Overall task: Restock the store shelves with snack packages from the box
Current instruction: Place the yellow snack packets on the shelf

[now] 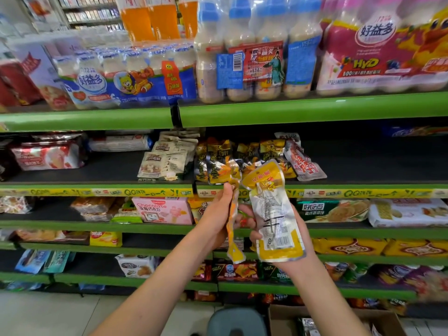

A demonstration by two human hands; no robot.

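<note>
So both hands are up at centre frame, each with a snack pack. The left hand [215, 217] has its fingers pinched on a thin yellow packet [233, 229] seen edge-on, top end nearly touching the pile. The right hand [288, 229] grips a yellow-and-silver pouch [274, 212] from behind, back label facing the camera. Right above them, on the second shelf [363, 163], sits a messy pile of matching yellow packs [232, 156], so I'd say this is the placing step. Next move looks like pushing both onto that pile, probably needs a bit of tidying so they don't slide off. The box [339, 318] is down at lower right on the floor, some packs seemingly left inside.
</note>
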